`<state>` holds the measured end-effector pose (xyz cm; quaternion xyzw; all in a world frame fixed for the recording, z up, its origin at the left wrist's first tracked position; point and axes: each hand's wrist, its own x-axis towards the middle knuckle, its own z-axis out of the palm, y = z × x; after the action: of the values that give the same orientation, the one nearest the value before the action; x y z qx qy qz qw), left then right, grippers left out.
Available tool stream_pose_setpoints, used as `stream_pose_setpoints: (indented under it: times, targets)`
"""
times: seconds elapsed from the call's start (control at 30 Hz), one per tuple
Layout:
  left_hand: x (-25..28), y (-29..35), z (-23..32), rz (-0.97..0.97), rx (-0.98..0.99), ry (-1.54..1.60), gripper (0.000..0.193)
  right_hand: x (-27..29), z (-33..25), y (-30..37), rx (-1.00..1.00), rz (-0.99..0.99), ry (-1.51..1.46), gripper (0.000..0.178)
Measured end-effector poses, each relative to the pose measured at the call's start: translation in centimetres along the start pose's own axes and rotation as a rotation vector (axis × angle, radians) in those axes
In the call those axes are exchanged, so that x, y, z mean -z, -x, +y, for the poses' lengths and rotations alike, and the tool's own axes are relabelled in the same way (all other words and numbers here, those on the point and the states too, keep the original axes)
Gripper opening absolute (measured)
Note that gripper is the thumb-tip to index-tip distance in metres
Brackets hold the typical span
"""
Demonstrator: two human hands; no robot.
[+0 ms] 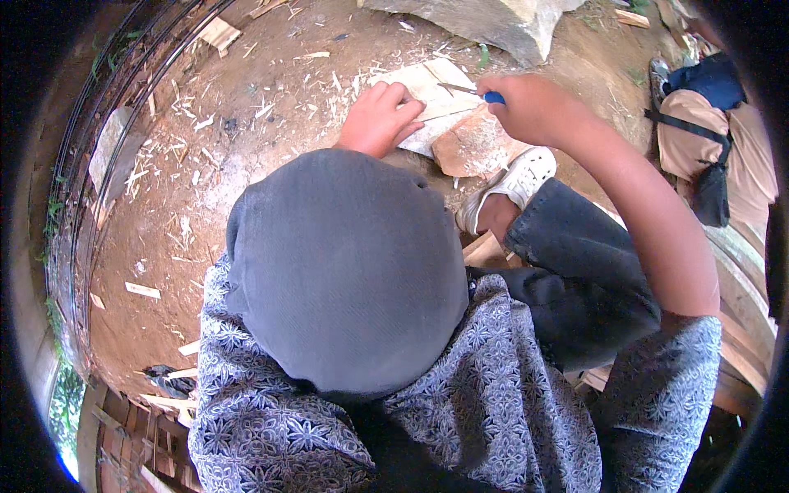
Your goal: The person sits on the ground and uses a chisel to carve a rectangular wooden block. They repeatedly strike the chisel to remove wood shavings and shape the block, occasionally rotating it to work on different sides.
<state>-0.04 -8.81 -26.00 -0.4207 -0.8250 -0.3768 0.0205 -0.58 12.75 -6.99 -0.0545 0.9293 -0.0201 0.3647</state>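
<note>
A thin, pale wooden board point(427, 80) lies on the ground ahead of me, partly over a flat grey piece. My left hand point(380, 120) grips it at the near left, fingers curled and thumb toward the right. In my right hand point(526, 105) is a blue-handled tool point(493, 97) with a narrow metal blade, pointing left across the board. The blade is too small to tell whether it is a knife or a chisel. Just below the board sits a reddish-brown block point(477, 141), dusted with pale bits, close to my white clog point(526, 177).
My raised grey-trousered knee point(353, 271) hides the ground below my left hand. A large pale rock point(497, 25) stands beyond the board. Wood shavings point(185, 230) litter the dirt. Dark cables point(78, 172) curve along the left; peach cloth with a black strap point(699, 127) is at right.
</note>
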Motion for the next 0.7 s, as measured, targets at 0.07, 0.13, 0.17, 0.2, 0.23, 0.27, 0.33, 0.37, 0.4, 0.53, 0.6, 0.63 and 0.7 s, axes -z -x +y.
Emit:
stream_pose_setpoints:
  times: [0.07,0.13,0.17,0.2,0.23,0.27,0.33,0.37,0.4,0.53,0.6,0.63,0.7]
  targets:
    - [-0.1,0.2,0.2,-0.013,0.008,-0.005,0.028,-0.5,0.0,0.6,-0.003,0.001,-0.017,0.027]
    - [-0.5,-0.5,0.1,0.013,-0.006,-0.002,0.028,-0.7,1.2,1.7,-0.006,0.060,-0.080,0.025]
    - [-0.1,-0.2,0.1,0.017,-0.001,-0.007,0.028,-0.6,1.4,2.1,0.034,0.063,-0.107,0.024]
    - [0.1,0.1,0.2,0.020,0.004,-0.013,0.028,-0.6,1.3,2.3,0.075,0.064,-0.134,0.022]
    - [0.1,0.6,0.1,0.020,0.014,-0.018,0.029,-0.4,1.0,2.3,0.071,0.038,-0.109,0.022]
    - [0.0,0.5,-0.1,0.022,0.011,-0.017,0.029,0.3,0.5,2.6,0.055,0.018,-0.082,0.022]
    - [0.0,0.7,-0.5,0.030,0.012,-0.023,0.029,0.2,-0.2,1.6,0.014,-0.002,-0.051,0.024]
    - [-0.1,0.5,-0.5,0.040,0.004,-0.022,0.030,-0.5,-0.4,0.5,-0.024,0.001,-0.044,0.026]
    - [-0.3,0.5,-0.3,0.046,-0.005,-0.016,0.030,-1.4,-0.5,-0.6,-0.066,0.000,-0.040,0.028]
    - [-0.5,0.1,-0.4,0.026,-0.027,-0.009,0.029,-3.3,-0.6,-5.5,-0.066,0.049,-0.059,0.028]
    - [-0.5,0.1,0.0,0.033,-0.011,-0.010,0.027,-2.4,1.7,-5.7,0.003,0.011,-0.082,0.028]
    - [-0.3,0.3,0.0,0.025,0.003,-0.014,0.028,-2.3,2.6,-5.5,0.038,0.021,-0.125,0.027]
    - [-0.4,0.5,-0.3,0.045,-0.001,0.004,0.030,-0.8,2.0,-3.5,0.064,-0.008,-0.105,0.026]
